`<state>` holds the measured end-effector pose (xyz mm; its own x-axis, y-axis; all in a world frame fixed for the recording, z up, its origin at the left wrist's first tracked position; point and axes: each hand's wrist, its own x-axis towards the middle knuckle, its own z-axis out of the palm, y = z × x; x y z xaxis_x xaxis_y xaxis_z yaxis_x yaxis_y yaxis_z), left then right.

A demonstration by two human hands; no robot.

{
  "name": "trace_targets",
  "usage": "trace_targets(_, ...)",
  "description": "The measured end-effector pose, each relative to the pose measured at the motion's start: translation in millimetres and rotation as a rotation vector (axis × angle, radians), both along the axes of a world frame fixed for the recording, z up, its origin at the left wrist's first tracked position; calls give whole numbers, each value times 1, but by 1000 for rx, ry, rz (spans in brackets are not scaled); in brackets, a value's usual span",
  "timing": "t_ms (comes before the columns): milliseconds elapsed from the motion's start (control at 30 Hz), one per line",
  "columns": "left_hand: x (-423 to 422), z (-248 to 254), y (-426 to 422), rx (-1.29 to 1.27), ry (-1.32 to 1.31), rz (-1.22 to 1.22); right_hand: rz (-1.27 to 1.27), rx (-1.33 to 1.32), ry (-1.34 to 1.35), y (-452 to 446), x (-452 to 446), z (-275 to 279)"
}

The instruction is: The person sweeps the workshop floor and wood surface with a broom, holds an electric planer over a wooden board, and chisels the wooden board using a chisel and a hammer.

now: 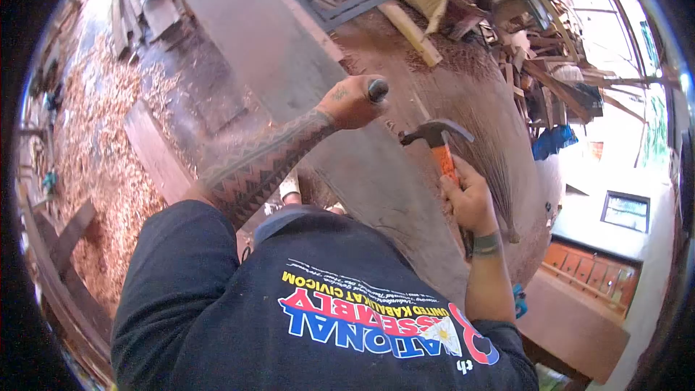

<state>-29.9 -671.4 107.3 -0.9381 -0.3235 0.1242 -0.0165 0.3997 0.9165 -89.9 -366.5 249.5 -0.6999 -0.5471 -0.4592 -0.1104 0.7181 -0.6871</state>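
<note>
My left hand (350, 103), at the end of a tattooed forearm, is closed around a tool with a dark, rounded handle end (377, 90). The rest of that tool is hidden by the fist. Lower and to the right, my right hand (472, 198) grips the orange handle of a claw hammer (436, 132), whose dark metal head lies above the hand. Beneath both hands is a long, flat grey-brown board (369, 174) running diagonally. A grey triangular square (329, 1) rests beyond my left hand.
Wood shavings (94, 195) cover the floor at the left, near a loose plank (156, 148). A pale wooden strip (402, 22) lies at the top. Stacked scrap wood (557, 87) and a blue cloth or bag (554, 143) are at the right, above a brown bench (579, 333).
</note>
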Motion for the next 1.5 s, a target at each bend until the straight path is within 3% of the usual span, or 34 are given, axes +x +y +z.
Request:
trace_targets(133, -10, 5, 6, 116, -88, 14, -105, -49, -100, 32, 31, -23)
trace_targets(200, -19, 5, -1, -6, 67, 61, -198, -139, -299, 51, 45, -49)
trace_targets(233, -22, 4, -3, -62, 141, 89, -259, -228, -465, 64, 51, -69)
trace_targets(267, -19, 28, -6, -139, 42, 92, -316, -313, -635, 74, 51, -88)
trace_targets(367, -20, 17, -33, -467, 56, -57, -363, -366, -1049, 104, 32, -126)
trace_targets(400, -14, 28, -37, -486, -244, -137, -296, -536, -1196, 107, 23, -129)
trace_targets(500, 4, -21, -52, -945, -585, -176, -213, -825, -1160, 92, 22, -97)
trace_targets(533, 9, -36, -53, -835, -660, -127, -97, -741, -1114, 87, 12, -93)
trace_targets(633, 36, -85, -36, -968, -468, 229, 413, -185, -85, 80, -4, -84)
trace_targets(667, 40, -97, -27, -873, -458, 324, 499, -214, -83, 77, -18, -91)
trace_targets(767, 50, -93, -11, -817, -415, 381, 501, -575, 267, 50, -38, -76)
trace_targets(833, 48, -92, -11, -805, -427, 371, 183, -860, -245, 12, -29, -68)
trace_targets(900, 49, -88, -13, -797, -452, 345, 110, -827, -340, -19, -45, -72)
trace_targets(1000, 48, -93, -15, -808, -417, 384, -169, -1063, -178, -68, -35, -62)
trace_targets(1100, 50, -95, -14, -810, -389, 389, 27, -1384, 4, -92, -46, -87)
trace_targets(1133, 49, -94, -15, -812, -382, 391, 75, -1366, 76, -99, -45, -92)
trace_targets(1233, 50, -94, -15, -823, -367, 394, 256, -1462, -32, -130, -63, -114)
trace_targets(1333, 52, -107, -21, -763, -284, 450, 218, -1555, -321, -168, -89, -111)
trace_targets(1433, 49, -113, -28, -623, -343, 729, 89, -1607, -545, -176, -110, -128)
trace_targets(1500, 42, -114, -27, -682, -322, 806, 32, -1670, -757, -165, -130, -154)
